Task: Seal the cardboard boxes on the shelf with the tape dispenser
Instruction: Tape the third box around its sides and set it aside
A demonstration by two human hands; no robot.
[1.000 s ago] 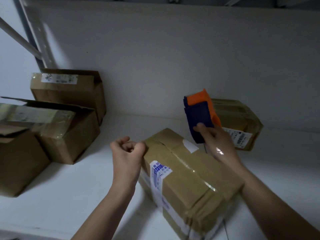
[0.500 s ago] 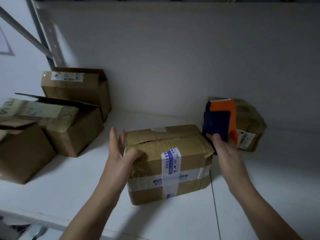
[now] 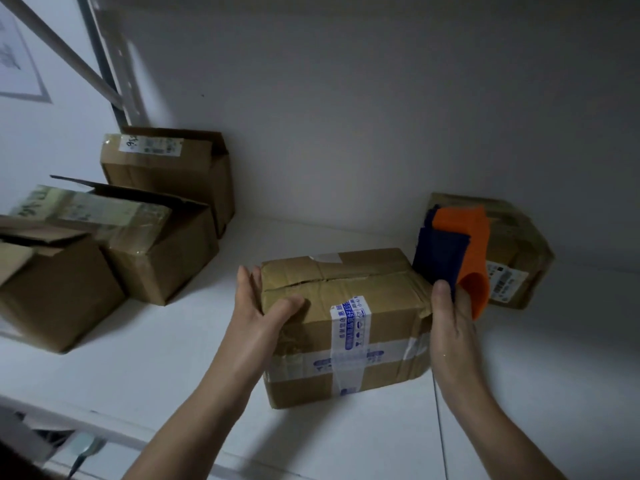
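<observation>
Left hand (image 3: 258, 306) clasps the left end of the centre box (image 3: 346, 323): fingers straight up that end, thumb hooked over the front top edge. Right hand (image 3: 450, 327) grips the navy-and-orange tape dispenser (image 3: 450, 258), thumb on the navy part, held just beside the box's right end at right of centre. Change over the last second: the box lies skewed then, one corner toward the camera, with the left hand a fist at its corner and the dispenser raised above the far end; now the box sits square to the shelf edge, long front face toward the viewer, and the dispenser is down level with the top. The top seam (image 3: 329, 279) runs left to right and gapes slightly. Judgement: the box is lined up for a tape pass along that seam from the right end; no new tape laid yet. Old blue-printed tape (image 3: 349, 344) crosses the front face. The white shelf (image 3: 173, 358) carries three more boxes at left: a rear box (image 3: 166, 174), a middle box (image 3: 145, 244) with a raised flap, and a near box (image 3: 45, 289) at the left edge. A labelled box (image 3: 512, 258) sits behind the dispenser at right. Grey back wall (image 3: 346, 116); metal upright (image 3: 104, 64) at upper left. Light is dim.
</observation>
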